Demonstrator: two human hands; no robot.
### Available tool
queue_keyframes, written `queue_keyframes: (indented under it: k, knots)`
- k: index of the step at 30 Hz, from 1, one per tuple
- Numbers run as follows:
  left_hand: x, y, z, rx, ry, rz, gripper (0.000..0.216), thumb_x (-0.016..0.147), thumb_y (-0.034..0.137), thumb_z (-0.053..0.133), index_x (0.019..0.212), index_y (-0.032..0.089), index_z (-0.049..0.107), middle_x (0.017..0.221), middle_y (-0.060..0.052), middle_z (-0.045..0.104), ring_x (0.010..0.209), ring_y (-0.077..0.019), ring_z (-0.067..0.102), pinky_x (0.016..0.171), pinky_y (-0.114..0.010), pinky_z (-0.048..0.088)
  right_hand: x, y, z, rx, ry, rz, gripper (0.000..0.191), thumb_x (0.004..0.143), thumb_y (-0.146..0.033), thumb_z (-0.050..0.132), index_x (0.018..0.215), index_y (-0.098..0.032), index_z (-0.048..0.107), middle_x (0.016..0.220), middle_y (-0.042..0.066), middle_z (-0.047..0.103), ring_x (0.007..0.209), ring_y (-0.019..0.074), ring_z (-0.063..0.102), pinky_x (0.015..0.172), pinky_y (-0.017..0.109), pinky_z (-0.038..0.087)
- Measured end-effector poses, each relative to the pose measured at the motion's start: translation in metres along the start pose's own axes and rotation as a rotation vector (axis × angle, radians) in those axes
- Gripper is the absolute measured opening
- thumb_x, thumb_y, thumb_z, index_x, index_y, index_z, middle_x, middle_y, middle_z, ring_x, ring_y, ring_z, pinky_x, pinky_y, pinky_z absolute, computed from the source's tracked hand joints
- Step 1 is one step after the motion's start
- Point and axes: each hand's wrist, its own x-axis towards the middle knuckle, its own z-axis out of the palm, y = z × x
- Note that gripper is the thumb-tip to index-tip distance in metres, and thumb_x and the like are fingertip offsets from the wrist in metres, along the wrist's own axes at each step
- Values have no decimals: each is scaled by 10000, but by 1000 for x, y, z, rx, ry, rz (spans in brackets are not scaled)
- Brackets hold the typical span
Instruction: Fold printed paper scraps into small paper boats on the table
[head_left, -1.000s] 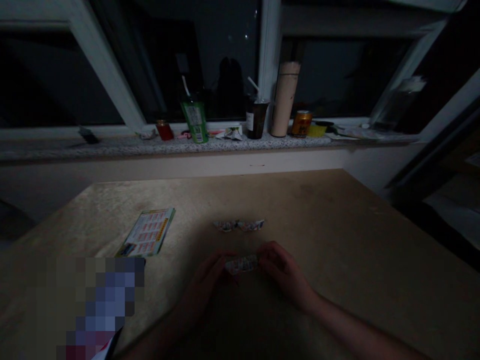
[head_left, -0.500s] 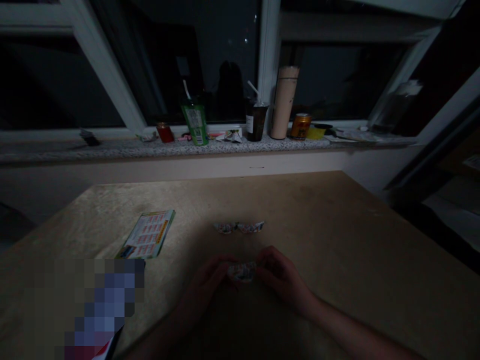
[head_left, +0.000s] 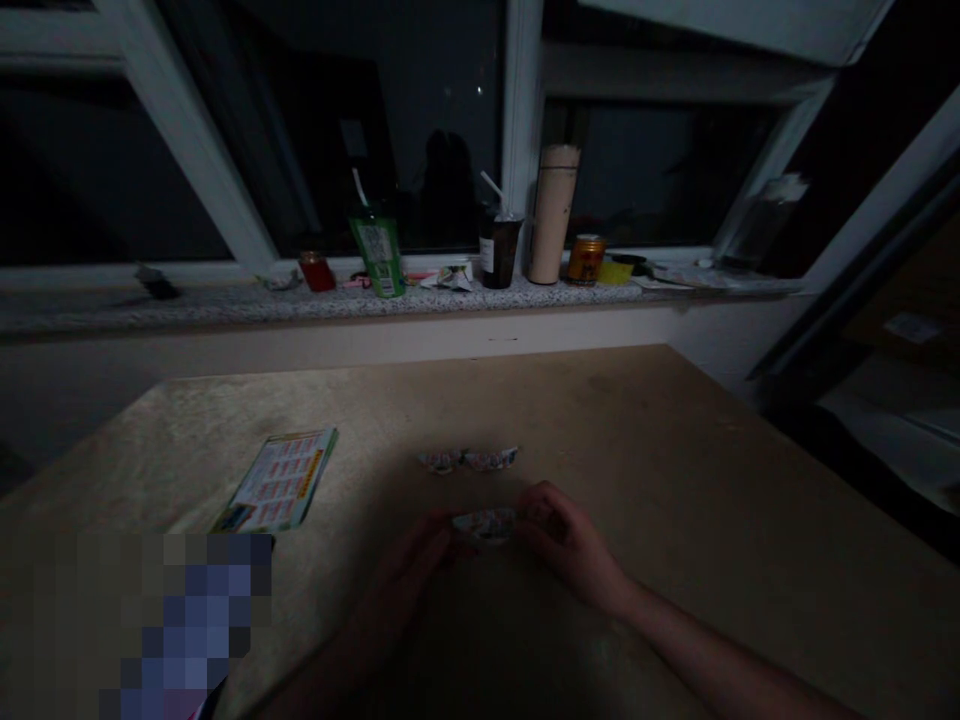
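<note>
Low over the wooden table, a small folded piece of printed paper (head_left: pixel 484 525) is held between my two hands. My left hand (head_left: pixel 417 550) is closed on its left end, deep in shadow. Curled fingers of my right hand (head_left: pixel 561 532) pinch the right end. The piece looks wide along the top and narrower below; the dim light hides its fine folds. Just beyond my hands lie two similar folded printed pieces, a left one (head_left: pixel 441 461) and a right one (head_left: pixel 491 459), almost end to end.
A printed card or booklet (head_left: pixel 279 478) lies on the table (head_left: pixel 600 420) at the left, near a blurred-out bluish object (head_left: pixel 199 610). Along the windowsill (head_left: pixel 420 302) stand a green cup (head_left: pixel 379 250), a dark cup (head_left: pixel 498 250), a beige flask (head_left: pixel 553 215) and a gold can (head_left: pixel 586 260).
The camera view has shifted slightly. Between my hands the paper has tilted, its shape now wider across the top, and both hands keep hold of it. The two pieces beyond stay put.
</note>
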Motion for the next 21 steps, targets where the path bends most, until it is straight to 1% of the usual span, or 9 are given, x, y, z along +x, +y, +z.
queue_keyframes:
  k: [2,5,7,10,15,21]
  knots:
    - [-1,4,0,37,-32,1,375,914,476,450,1187,261,591,1061,-23,677,1064,-258,576,980,-375,373,5,2,-9,-43,25,-40,133,854,-336,573,876,-209,541,702,-17,487,639,138,456,572,244,373]
    - [-1,5,0,50,-107,15,361,927,453,431,1205,279,583,1059,-15,675,1038,-246,587,946,-364,394,15,8,-26,-104,87,-74,139,862,-347,557,867,-209,542,713,-6,512,671,153,492,608,255,403]
    - [-1,3,0,74,-108,14,351,927,443,434,1194,280,595,1055,-11,675,1032,-241,590,928,-350,406,21,12,-36,-168,120,-95,150,862,-356,550,870,-207,550,720,-1,526,679,158,507,622,259,414]
    - [-1,-1,0,113,-107,28,347,926,444,437,1180,282,611,1077,-5,669,1045,-235,582,937,-335,402,28,17,-46,-191,142,-98,160,862,-365,540,881,-207,555,733,5,548,702,166,523,629,260,416]
    - [-3,-1,0,174,-116,36,338,918,440,447,1150,280,633,1078,-9,667,1052,-249,576,955,-361,394,31,18,-53,-223,143,-96,155,865,-351,525,887,-203,565,736,4,555,704,163,523,638,262,412]
    - [-3,-1,4,178,-127,31,351,909,446,453,1162,273,626,1119,-32,655,1087,-270,563,981,-414,383,34,16,-57,-254,155,-83,145,864,-336,517,892,-200,558,709,-5,534,674,155,504,620,262,401]
